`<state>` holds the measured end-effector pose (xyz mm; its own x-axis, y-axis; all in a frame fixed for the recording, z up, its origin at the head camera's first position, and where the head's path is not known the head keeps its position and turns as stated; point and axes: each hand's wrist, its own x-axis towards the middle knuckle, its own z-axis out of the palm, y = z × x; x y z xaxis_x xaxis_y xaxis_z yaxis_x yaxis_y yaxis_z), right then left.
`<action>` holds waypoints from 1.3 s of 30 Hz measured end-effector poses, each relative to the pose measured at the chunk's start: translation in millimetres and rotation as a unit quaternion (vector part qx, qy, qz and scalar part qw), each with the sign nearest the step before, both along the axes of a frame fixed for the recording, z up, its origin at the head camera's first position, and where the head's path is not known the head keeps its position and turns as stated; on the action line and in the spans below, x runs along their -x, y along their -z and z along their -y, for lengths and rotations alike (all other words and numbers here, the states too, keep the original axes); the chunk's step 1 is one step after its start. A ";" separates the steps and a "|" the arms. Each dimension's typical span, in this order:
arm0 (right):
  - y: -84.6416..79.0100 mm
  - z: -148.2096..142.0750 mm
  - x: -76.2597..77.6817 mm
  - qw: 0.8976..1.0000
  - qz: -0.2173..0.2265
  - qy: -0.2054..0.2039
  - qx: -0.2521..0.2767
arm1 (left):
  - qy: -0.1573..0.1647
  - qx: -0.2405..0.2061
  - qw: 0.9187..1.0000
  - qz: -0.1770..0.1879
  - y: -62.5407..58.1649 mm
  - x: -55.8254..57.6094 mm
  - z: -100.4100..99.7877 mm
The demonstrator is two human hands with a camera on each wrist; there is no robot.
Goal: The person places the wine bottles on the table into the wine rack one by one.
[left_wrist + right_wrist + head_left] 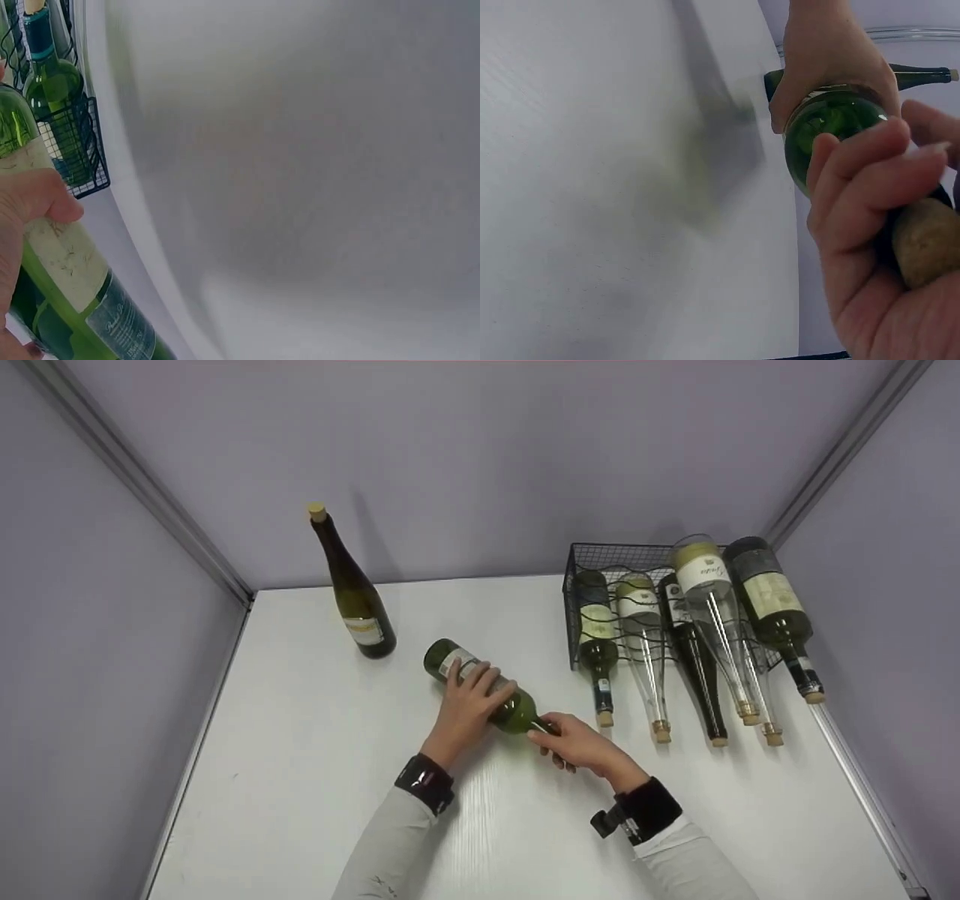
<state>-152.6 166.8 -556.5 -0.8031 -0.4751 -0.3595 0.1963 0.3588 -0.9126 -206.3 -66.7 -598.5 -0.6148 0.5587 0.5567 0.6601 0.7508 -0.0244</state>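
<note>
A green wine bottle (519,714) lies tilted between both hands, its base toward the upper left and its neck toward the lower right. My left hand (466,706) grips the body across the pale label (71,264), thumb on the near side in the left wrist view. Around the neck curl the fingers of my right hand (583,744). The cork (928,241) shows beside that palm in the right wrist view. Most of the neck is hidden by the right hand.
A black wire bottle rack (571,611) stands at the back right, holding several corked bottles with necks pointing forward. A dark corked bottle (358,592) stands upright at the back left. Walls enclose the white table (300,765) at the back and sides.
</note>
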 end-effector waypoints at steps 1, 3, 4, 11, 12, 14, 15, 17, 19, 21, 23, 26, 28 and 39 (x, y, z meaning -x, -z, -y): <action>0.4 0.6 -0.9 1.000 0.000 0.006 -0.004 | 0.000 0.001 1.000 0.001 0.2 -0.5 -1.0; 1.5 2.0 -2.6 1.000 -0.008 0.023 -0.017 | 0.001 0.001 1.000 0.006 1.0 -1.2 -2.8; 1.9 2.9 -3.7 0.999 -0.012 0.033 -0.022 | 0.000 0.002 1.000 0.009 0.7 -1.5 -3.6; 2.4 7.5 -10.1 0.995 -0.049 0.084 -0.036 | -0.007 0.012 1.000 0.019 -3.6 -2.9 -7.4; 2.0 7.3 -11.0 0.994 -0.051 0.087 -0.034 | -0.006 0.012 1.000 0.019 -4.0 -3.0 -8.0; 1.2 6.4 -13.0 0.994 -0.051 0.093 -0.028 | -0.007 0.016 1.000 0.020 -5.4 -3.8 -9.4; 0.7 5.8 -14.1 0.994 -0.050 0.096 -0.025 | -0.008 0.018 1.000 0.020 -5.7 -4.2 -10.1; 0.8 4.3 -16.2 0.994 -0.046 0.102 -0.016 | -0.012 0.021 0.999 0.022 -6.3 -5.5 -11.6; 0.3 2.8 -18.6 0.993 -0.043 0.108 -0.006 | -0.019 0.018 0.999 0.028 -7.0 -7.2 -13.2; -0.3 1.4 -20.6 0.993 -0.038 0.115 0.005 | -0.027 0.012 0.999 0.041 -8.4 -9.0 -15.2; -1.3 0.2 -22.6 0.992 -0.036 0.120 0.015 | -0.035 0.001 0.998 0.057 -9.8 -10.7 -17.6; -7.4 0.8 -25.5 0.991 -0.033 0.131 0.023 | -0.044 -0.011 0.994 0.095 -13.0 -14.1 -20.1; -11.7 1.2 -26.9 0.990 -0.030 0.137 0.027 | -0.040 -0.018 0.992 0.121 -14.6 -16.6 -20.1; -5.0 -6.0 -24.4 0.980 -0.029 0.192 0.028 | -0.022 -0.134 0.968 0.212 -19.9 -34.1 -24.4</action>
<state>-128.2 172.8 -551.6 -0.9452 -0.1508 -0.2897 0.2542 0.2172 -0.9424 -172.2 -42.3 -578.6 -0.8390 0.3980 0.3711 0.5363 0.7201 0.4403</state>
